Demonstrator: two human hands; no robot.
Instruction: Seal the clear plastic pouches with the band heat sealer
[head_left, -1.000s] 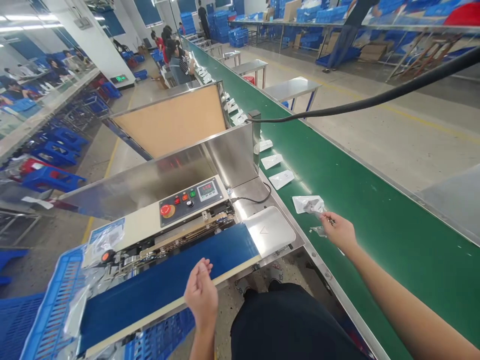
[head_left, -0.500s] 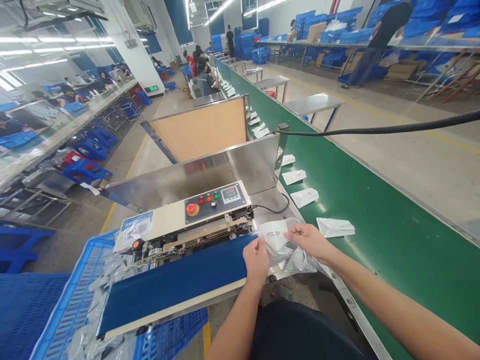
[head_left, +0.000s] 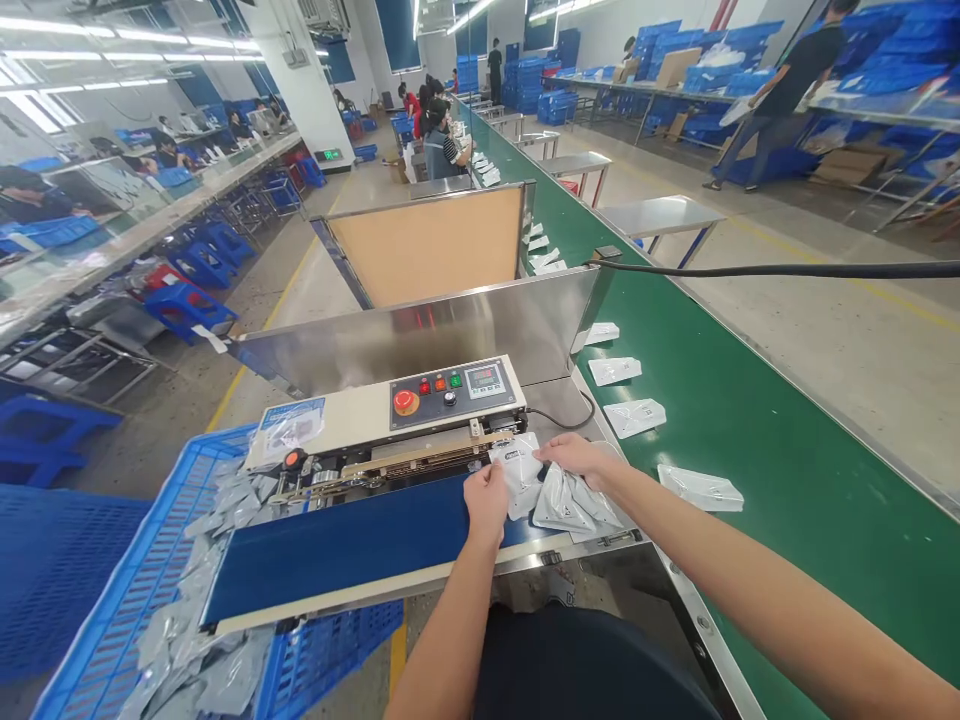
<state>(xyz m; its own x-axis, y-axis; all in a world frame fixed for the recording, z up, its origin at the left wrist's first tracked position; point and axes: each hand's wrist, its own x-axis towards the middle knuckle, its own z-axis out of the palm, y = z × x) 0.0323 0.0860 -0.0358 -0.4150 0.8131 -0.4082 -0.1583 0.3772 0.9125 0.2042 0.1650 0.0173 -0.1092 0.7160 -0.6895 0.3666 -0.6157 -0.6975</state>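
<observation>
Between my hands is a white pouch (head_left: 519, 478) with small dark print, its top edge at the entry end of the band sealer (head_left: 390, 405). My left hand (head_left: 487, 500) pinches the pouch's left edge, above the sealer's blue belt (head_left: 345, 550). My right hand (head_left: 576, 455) has its fingers closed on the upper right corner of the same pouch. Just below the right hand, a small pile of similar white pouches (head_left: 566, 503) lies on the metal ledge, partly under the wrist.
A green conveyor (head_left: 757, 440) carrying spaced white pouches (head_left: 699, 488) runs along the right. At the sealer's left end stands a blue basket (head_left: 97, 610) full of pouches. A metal panel (head_left: 420, 320) rises behind the sealer, and a black cable (head_left: 772, 270) crosses the upper right.
Both hands have moved left with the pouch, bringing its top edge to the sealer's entry. The pile of pouches beneath the right hand shows more. The camera view has shifted slightly.
</observation>
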